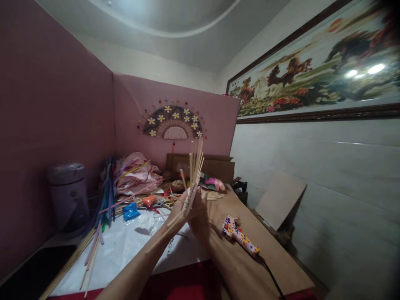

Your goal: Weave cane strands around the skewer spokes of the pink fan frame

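A bundle of thin wooden sticks [196,166] rises upright and fanned above the table, its top ends blurred. My left hand [182,205] is closed around the lower part of the bundle, with a few stick ends poking out below along the forearm. My right hand [200,204] is pressed against the same bundle from the right side, fingers wrapped and partly hidden behind the sticks. Right of the hands lies a flower-patterned glue gun [239,235] with a black cord.
White sheet [118,246] and brown board [265,258] cover the table. Blue packet [130,211], orange packet [149,200], scissors [165,204] and more sticks lie behind the hands. Coloured strips [109,187] and a purple canister [68,200] stand left. A flowered fan [173,121] hangs ahead.
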Tool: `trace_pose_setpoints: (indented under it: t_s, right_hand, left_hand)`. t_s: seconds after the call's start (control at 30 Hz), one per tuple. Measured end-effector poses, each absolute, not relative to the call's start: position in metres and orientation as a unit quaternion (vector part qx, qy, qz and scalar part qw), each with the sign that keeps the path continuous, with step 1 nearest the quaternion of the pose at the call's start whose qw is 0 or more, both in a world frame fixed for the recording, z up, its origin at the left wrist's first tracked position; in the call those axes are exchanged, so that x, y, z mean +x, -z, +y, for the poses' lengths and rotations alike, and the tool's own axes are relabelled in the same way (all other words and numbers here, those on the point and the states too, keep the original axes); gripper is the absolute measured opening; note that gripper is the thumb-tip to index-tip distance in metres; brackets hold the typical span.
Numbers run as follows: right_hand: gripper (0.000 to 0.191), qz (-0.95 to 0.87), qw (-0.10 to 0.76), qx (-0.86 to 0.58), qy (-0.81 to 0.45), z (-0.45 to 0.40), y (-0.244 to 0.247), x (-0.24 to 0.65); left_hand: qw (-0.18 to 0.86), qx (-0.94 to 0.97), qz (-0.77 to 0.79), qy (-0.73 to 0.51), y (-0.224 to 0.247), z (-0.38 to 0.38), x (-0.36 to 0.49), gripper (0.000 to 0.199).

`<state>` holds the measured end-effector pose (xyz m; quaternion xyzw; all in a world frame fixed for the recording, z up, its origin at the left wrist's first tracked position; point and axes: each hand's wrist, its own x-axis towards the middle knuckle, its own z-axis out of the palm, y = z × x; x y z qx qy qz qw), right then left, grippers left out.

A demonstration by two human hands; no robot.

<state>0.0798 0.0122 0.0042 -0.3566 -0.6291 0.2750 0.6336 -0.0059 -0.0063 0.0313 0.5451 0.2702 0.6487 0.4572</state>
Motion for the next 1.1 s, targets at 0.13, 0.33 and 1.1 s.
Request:
trace_pose_setpoints:
  t_s: [0.13,0.33,1.1]
  right_hand:
    - [0.061,-0.695,0.615,-0.339,-0.154,0.008,-0.003,0.077]
    - [0.049,-0.713,0.622,-0.257,-0.196,0.0,-0.014,0.088]
    - [0.019,-0.775,0.481,-0.404,0.066,0.006,-0.018,0.11]
  left_hand:
    - [0.434,0.439,0.326,-0.716,-0.031,-0.002,-0.007,0.03]
    - [0.529,0.386,0.308,-0.69,-0.04,0.006,-0.037,0.032]
    - [0.47,0.399,0.358,-0.701,-0.041,-0.013,-0.082,0.037]
